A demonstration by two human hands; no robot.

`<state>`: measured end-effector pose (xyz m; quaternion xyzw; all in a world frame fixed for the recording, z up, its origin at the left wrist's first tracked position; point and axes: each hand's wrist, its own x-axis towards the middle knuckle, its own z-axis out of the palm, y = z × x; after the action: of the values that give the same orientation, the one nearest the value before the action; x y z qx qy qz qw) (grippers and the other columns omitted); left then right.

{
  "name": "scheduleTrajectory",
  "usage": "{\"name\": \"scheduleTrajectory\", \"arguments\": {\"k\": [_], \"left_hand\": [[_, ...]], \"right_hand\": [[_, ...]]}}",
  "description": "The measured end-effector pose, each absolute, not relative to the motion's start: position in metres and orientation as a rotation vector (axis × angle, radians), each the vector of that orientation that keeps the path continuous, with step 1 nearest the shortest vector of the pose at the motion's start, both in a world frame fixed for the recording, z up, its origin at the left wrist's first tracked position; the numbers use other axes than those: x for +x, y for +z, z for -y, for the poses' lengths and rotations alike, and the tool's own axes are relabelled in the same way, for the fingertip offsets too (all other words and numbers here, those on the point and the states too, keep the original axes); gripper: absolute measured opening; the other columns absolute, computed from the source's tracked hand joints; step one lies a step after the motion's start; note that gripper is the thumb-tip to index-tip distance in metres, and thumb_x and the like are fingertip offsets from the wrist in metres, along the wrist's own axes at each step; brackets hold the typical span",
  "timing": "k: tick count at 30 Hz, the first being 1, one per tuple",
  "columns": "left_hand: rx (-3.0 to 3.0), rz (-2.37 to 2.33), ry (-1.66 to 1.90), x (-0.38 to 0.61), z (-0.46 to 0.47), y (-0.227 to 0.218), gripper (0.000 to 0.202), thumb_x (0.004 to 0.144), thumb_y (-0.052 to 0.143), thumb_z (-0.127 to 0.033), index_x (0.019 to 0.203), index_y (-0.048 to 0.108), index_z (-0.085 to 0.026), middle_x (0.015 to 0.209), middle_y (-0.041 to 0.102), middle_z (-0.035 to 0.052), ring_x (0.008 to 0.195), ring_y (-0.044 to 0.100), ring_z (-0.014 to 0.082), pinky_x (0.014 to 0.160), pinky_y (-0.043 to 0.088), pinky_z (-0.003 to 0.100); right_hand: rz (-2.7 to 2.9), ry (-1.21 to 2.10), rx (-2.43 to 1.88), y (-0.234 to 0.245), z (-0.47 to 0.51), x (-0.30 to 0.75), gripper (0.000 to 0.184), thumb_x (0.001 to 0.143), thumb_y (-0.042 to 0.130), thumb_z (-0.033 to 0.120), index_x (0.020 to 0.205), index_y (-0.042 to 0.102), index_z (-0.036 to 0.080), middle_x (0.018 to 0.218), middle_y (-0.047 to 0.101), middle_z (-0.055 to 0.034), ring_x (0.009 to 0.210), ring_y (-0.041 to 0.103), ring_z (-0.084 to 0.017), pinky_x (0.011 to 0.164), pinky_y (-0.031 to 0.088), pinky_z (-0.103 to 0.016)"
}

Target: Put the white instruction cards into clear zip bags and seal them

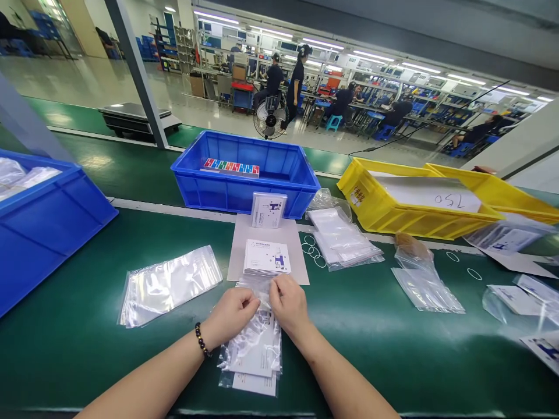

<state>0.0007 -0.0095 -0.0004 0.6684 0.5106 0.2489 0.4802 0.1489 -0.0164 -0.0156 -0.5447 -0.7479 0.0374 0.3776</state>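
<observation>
My left hand (231,317) and my right hand (289,302) are both closed in a pinch on the top edge of a clear plastic bag (255,349) that holds white printed cards. The bag lies on the green table in front of me, over other bagged cards. Just beyond my hands, a stack of white cards (267,257) rests on a grey sheet (266,235). Another card pack (268,210) stands upright against the blue bin (244,171).
A pile of empty clear bags (170,285) lies at the left, more bags (343,238) and rubber bands (313,249) at the right. Yellow bins (384,206) stand at the back right, a large blue bin (43,221) at the left. Other people work at distant benches.
</observation>
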Motion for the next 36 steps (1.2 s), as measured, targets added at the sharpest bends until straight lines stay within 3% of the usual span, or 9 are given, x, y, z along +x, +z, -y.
{"name": "scheduleTrajectory", "arguments": {"k": [4, 8, 12, 18, 21, 25, 29, 33, 36], "left_hand": [[1.366, -1.271, 0.676, -0.006, 0.0, -0.002, 0.036, 0.067, 0.047, -0.045, 0.048, 0.033, -0.018, 0.047, 0.033, -0.0045, 0.047, 0.03, 0.009, 0.047, 0.025, 0.022], [1.424, -1.274, 0.773, -0.017, -0.004, 0.007, 0.036, 0.075, 0.042, -0.048, 0.055, 0.044, -0.017, 0.049, 0.039, -0.0025, 0.049, 0.037, 0.0118, 0.049, 0.03, 0.024], [1.996, -1.089, 0.817, -0.029, -0.004, 0.019, 0.02, 0.079, 0.043, -0.033, 0.082, 0.058, -0.019, 0.086, 0.059, 0.0067, 0.09, 0.048, 0.0213, 0.083, 0.037, 0.034], [2.074, -1.195, 0.376, -0.041, -0.007, 0.023, 0.021, 0.073, 0.053, -0.032, 0.059, 0.049, -0.018, 0.063, 0.052, 0.0008, 0.062, 0.047, 0.0152, 0.058, 0.034, 0.026], [1.981, -1.148, 0.379, -0.042, -0.009, 0.023, 0.022, 0.076, 0.047, -0.03, 0.058, 0.045, -0.017, 0.061, 0.049, -0.0009, 0.058, 0.045, 0.0132, 0.056, 0.032, 0.024], [1.841, -1.041, 0.399, -0.04, -0.01, 0.021, 0.02, 0.076, 0.044, -0.028, 0.06, 0.046, -0.017, 0.061, 0.049, -0.0016, 0.057, 0.044, 0.0122, 0.055, 0.033, 0.022], [1.765, -1.011, 0.423, -0.038, -0.01, 0.019, 0.017, 0.074, 0.046, -0.028, 0.063, 0.051, -0.016, 0.064, 0.052, -0.0006, 0.06, 0.045, 0.0125, 0.057, 0.035, 0.023], [1.747, -1.001, 0.429, -0.035, -0.01, 0.016, 0.015, 0.073, 0.048, -0.027, 0.066, 0.055, -0.016, 0.068, 0.055, 0.0006, 0.064, 0.048, 0.0134, 0.061, 0.038, 0.024], [1.763, -0.977, 0.409, -0.032, -0.009, 0.015, 0.017, 0.076, 0.047, -0.028, 0.07, 0.058, -0.017, 0.074, 0.056, 0.0018, 0.071, 0.051, 0.0151, 0.068, 0.041, 0.026]], "right_hand": [[2.064, 0.108, -1.144, -0.011, 0.022, 0.147, 0.022, 0.083, 0.045, 0.03, 0.094, 0.055, 0.013, 0.083, 0.056, -0.0104, 0.075, 0.052, -0.019, 0.062, 0.043, -0.03], [2.139, 0.214, -1.129, -0.011, 0.024, 0.147, 0.019, 0.085, 0.038, 0.017, 0.079, 0.057, 0.017, 0.067, 0.054, -0.005, 0.06, 0.049, -0.016, 0.056, 0.041, -0.027], [2.081, 0.596, -1.089, -0.004, 0.02, 0.156, 0.021, 0.085, 0.038, 0.015, 0.077, 0.057, 0.018, 0.065, 0.056, -0.0024, 0.06, 0.052, -0.013, 0.056, 0.042, -0.024], [2.106, 0.844, -1.117, 0.009, 0.019, 0.169, 0.021, 0.077, 0.054, 0.024, 0.057, 0.051, 0.018, 0.055, 0.051, 0.0015, 0.05, 0.047, -0.011, 0.048, 0.04, -0.022], [1.992, 0.503, -1.14, 0.002, 0.015, 0.173, 0.016, 0.079, 0.052, 0.028, 0.072, 0.062, 0.017, 0.087, 0.057, -0.0084, 0.081, 0.056, -0.019, 0.071, 0.047, -0.033], [1.813, 0.385, -1.429, -0.019, 0.003, 0.179, 0.035, 0.079, 0.054, 0.037, 0.111, 0.06, 0.023, 0.128, 0.043, -0.0131, 0.121, 0.036, -0.031, 0.093, 0.035, -0.053], [1.582, 0.78, -1.467, -0.03, -0.005, 0.186, 0.046, 0.081, 0.051, 0.04, 0.123, 0.05, 0.023, 0.132, 0.043, -0.011, 0.12, 0.042, -0.026, 0.095, 0.039, -0.046], [1.225, 0.825, -1.414, -0.025, -0.006, 0.189, 0.046, 0.078, 0.054, 0.04, 0.119, 0.054, 0.018, 0.128, 0.048, -0.0107, 0.12, 0.043, -0.026, 0.099, 0.035, -0.045], [0.963, 0.86, -1.287, -0.015, -0.003, 0.187, 0.05, 0.076, 0.057, 0.04, 0.119, 0.053, 0.015, 0.119, 0.056, -0.012, 0.105, 0.055, -0.025, 0.087, 0.047, -0.043]]}}
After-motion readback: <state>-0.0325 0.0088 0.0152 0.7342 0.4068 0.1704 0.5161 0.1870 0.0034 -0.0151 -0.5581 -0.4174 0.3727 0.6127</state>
